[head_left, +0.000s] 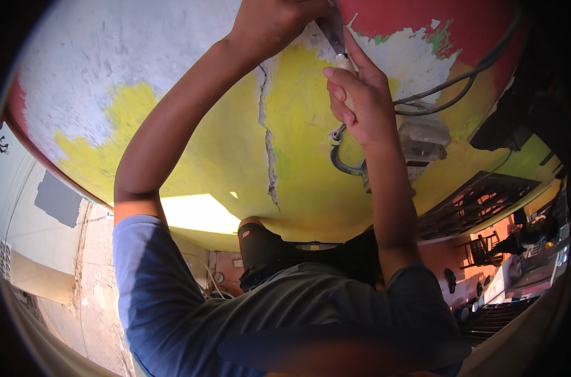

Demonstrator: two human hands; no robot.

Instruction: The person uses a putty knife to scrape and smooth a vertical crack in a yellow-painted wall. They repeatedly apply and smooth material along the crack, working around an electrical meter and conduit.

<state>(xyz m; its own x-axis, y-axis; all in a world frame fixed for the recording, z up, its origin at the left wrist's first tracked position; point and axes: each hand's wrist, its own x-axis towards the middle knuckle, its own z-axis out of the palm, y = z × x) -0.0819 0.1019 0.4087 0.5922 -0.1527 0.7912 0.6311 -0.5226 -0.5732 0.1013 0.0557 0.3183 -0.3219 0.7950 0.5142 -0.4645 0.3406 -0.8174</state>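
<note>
My right hand (364, 105) is wrapped round the light handle of a metal scraper (332, 34), which points up over the painted wall (307, 125). My left hand (276, 20) is at the top edge of the view, its curled fingers on the scraper's blade end. The wall shows peeling white, yellow and red paint around the blade and a long jagged crack (270, 160) below my left hand.
A grey electrical box (424, 141) with a curved conduit and dark cables (427, 100) is beside my right forearm. A dark grille (467, 201) is lower right, with chairs (483, 248) and other clutter beyond. A paved floor (78, 314) shows at left.
</note>
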